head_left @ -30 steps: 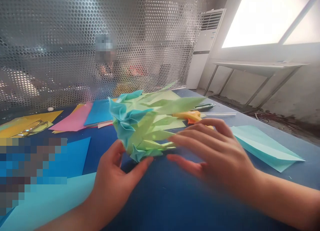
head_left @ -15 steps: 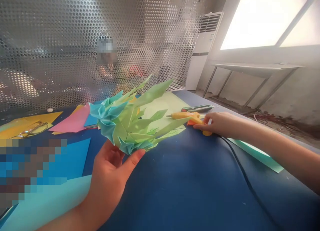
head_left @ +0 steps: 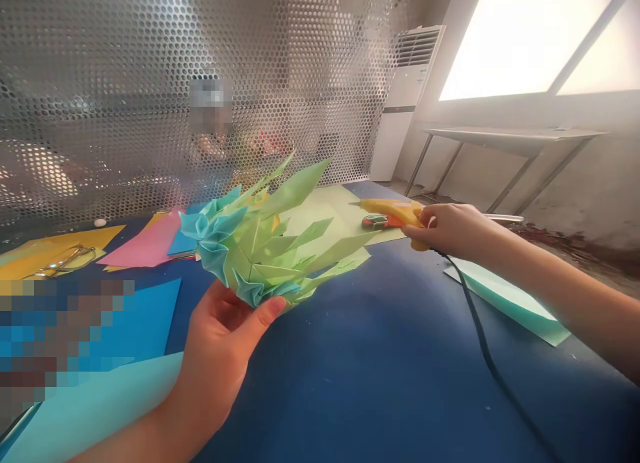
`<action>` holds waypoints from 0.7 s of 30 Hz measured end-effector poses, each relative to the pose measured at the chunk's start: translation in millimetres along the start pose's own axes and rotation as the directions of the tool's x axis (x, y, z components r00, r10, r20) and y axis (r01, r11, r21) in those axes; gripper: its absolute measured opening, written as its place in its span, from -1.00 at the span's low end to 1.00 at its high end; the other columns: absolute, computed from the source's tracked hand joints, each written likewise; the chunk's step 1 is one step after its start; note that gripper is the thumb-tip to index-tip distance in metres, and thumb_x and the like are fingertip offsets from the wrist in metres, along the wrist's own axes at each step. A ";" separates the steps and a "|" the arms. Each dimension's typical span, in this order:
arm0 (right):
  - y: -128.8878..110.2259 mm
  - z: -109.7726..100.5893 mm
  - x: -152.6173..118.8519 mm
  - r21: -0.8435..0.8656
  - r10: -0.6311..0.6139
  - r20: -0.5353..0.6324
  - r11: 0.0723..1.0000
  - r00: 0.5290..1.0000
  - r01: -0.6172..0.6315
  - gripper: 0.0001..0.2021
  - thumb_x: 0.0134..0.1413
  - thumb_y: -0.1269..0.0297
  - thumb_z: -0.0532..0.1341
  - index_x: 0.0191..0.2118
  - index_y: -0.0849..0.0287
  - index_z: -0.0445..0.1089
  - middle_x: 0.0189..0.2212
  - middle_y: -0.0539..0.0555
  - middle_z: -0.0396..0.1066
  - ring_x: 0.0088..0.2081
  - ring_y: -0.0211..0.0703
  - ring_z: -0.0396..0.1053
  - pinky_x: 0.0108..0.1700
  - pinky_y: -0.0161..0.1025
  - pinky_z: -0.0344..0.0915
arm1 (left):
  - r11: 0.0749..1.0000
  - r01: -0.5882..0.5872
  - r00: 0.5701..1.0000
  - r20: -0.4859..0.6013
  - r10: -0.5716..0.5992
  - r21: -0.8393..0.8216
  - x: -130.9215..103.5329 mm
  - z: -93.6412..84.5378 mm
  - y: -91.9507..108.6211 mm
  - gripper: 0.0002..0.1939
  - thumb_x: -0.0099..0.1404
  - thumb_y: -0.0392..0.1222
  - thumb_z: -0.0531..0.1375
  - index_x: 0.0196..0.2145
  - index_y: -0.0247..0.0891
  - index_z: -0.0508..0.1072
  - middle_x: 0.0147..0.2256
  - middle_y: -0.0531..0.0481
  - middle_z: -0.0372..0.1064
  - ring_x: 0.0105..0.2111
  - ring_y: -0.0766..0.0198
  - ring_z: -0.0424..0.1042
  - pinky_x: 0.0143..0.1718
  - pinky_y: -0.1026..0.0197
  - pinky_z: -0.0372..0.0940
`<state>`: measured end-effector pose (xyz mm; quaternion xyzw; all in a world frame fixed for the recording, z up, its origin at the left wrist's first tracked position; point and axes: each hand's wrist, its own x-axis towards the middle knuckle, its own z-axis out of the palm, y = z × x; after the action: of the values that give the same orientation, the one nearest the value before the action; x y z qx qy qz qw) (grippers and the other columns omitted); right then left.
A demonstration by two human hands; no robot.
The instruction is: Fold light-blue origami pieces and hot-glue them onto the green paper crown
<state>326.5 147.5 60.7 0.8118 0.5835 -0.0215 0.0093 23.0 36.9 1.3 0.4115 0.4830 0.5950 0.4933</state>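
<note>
My left hand [head_left: 225,343] is closed on a folded paper flower ball [head_left: 255,249] with blue blossoms on its left and long pale green pointed leaves on its right. The thumb presses under the lower blue blossom; the other fingers are partly hidden beneath. To the right, my right hand [head_left: 450,229] grips a yellow glue gun [head_left: 393,208] above the table, its nozzle pointing left toward the green leaves but apart from them. A black cord [head_left: 480,336] runs from the glue gun's handle down to the right. Behind the gun lies a utility knife [head_left: 374,221], partly hidden.
Pale green paper [head_left: 320,213] lies behind the flower ball. Pink paper [head_left: 145,239], blue paper [head_left: 150,319] and glasses [head_left: 70,259] on yellow paper are at left. A mint paper strip [head_left: 510,299] lies under my right forearm. A perforated metal screen [head_left: 300,69] stands behind the table.
My right hand has lifted the glue gun off the table, up and slightly right. The flower ball in my left hand has shifted slightly left.
</note>
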 end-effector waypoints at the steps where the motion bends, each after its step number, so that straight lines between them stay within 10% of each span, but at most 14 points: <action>1: 1.2 1.8 2.4 -0.004 0.004 0.016 1.000 1.000 -0.004 -0.68 0.38 0.13 0.26 0.13 0.17 0.42 0.09 0.15 0.45 -0.01 0.00 0.49 0.00 0.03 0.49 | 1.000 0.001 1.000 -0.002 -0.001 -0.004 -0.5 -0.2 0.1 -0.09 0.03 -0.03 0.56 0.28 -0.02 0.31 -0.22 0.08 0.68 -0.17 0.12 0.63 0.06 0.06 0.42; 21: 7.4 18.4 15.1 -0.020 -0.030 0.085 0.999 0.996 0.032 -0.70 0.40 0.14 0.24 0.12 0.14 0.43 0.10 0.16 0.44 -0.01 -0.02 0.49 0.01 0.02 0.49 | 0.913 0.203 0.979 0.093 -0.181 -0.354 13.4 1.9 16.6 -0.64 -0.02 -0.34 0.54 -0.30 -0.13 0.53 -0.14 0.13 0.63 -0.10 0.32 0.60 -0.14 0.41 0.48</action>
<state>337.8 158.7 41.6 0.8008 0.5954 -0.0497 0.0421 19.3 49.7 18.1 0.2815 0.3886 0.6101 0.6305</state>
